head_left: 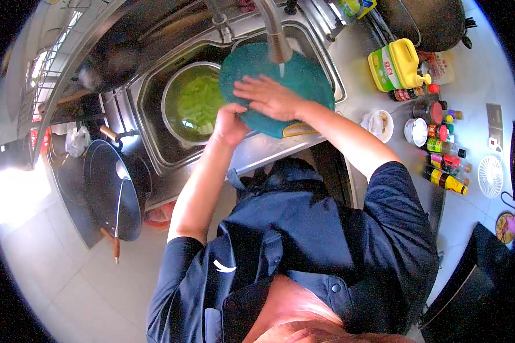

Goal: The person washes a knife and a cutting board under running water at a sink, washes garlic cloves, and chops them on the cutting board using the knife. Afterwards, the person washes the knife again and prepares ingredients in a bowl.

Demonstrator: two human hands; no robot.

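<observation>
A green rounded cutting board (305,86) lies tilted over the right basin of the sink, with a tan-edged part near its lower rim. My left hand (232,126) grips the board's near left edge, its fingertips partly hidden. Flat on the board's top surface rests my right hand (269,98), fingers stretched out. A metal faucet (276,43) hangs above the board, and a thin stream of water seems to fall from it. In the left basin, beside the board, a round metal bowl (169,108) holds green leafy vegetables (197,103) in water.
Left of the sink (157,163), a black wok (106,188) sits on the stove with a wooden-handled utensil in it. On the right counter stand a yellow jug (392,64), several seasoning bottles (446,180) and a small white bowl (386,130). A white fan (490,176) is farther right.
</observation>
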